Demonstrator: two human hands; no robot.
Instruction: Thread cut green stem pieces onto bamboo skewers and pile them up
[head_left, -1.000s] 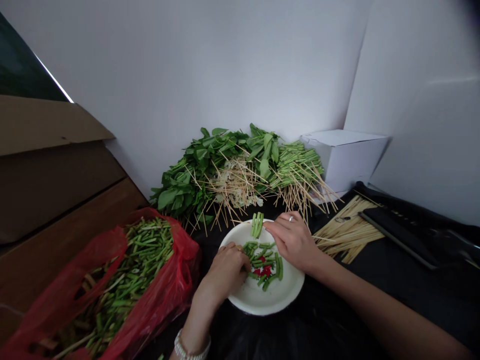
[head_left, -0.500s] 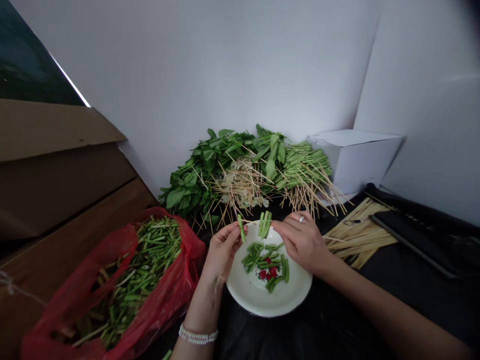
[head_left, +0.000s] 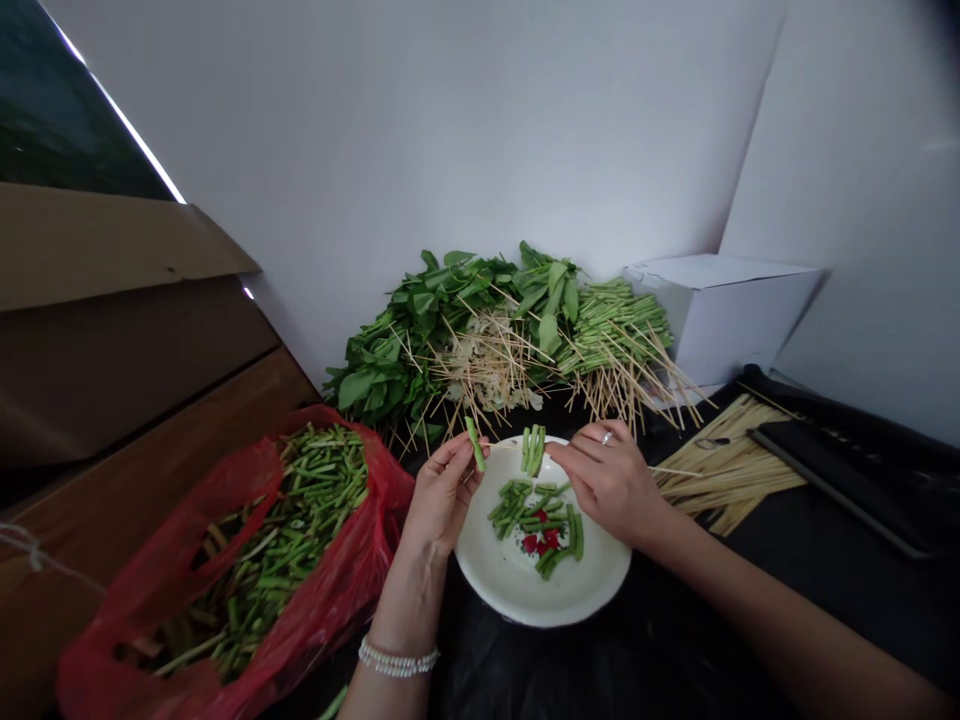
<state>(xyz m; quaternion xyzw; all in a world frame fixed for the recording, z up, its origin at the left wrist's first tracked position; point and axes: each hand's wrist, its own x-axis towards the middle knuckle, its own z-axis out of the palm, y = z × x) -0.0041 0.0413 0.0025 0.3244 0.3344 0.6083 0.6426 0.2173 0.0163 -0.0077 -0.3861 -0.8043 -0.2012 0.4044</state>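
In my left hand [head_left: 442, 495], thumb and fingertips pinch a short cut green vegetable stem [head_left: 475, 446], tilted upright. A thin bamboo skewer [head_left: 504, 446] runs sideways from it towards my right hand [head_left: 613, 482]. Several stem pieces [head_left: 533, 451] sit side by side on that skewer, close to my right fingertips, which are closed round it. Whether the skewer's tip has entered the left piece I cannot tell. Below both hands is a white bowl [head_left: 540, 605] with red decoration, holding loose cut stems [head_left: 510, 505].
A red plastic bag [head_left: 330, 590] full of cut stems stands at left. Behind the bowl lie skewered leafy greens [head_left: 367, 370], pale skewered pieces [head_left: 480, 355] and skewered stems [head_left: 619, 320]. Bare skewers [head_left: 720, 460] and a white box [head_left: 727, 310] are at right.
My left hand and its stem piece have shifted slightly left relative to the bowl, and the piece leans more. The view has shifted a little. Both hands keep their holds.
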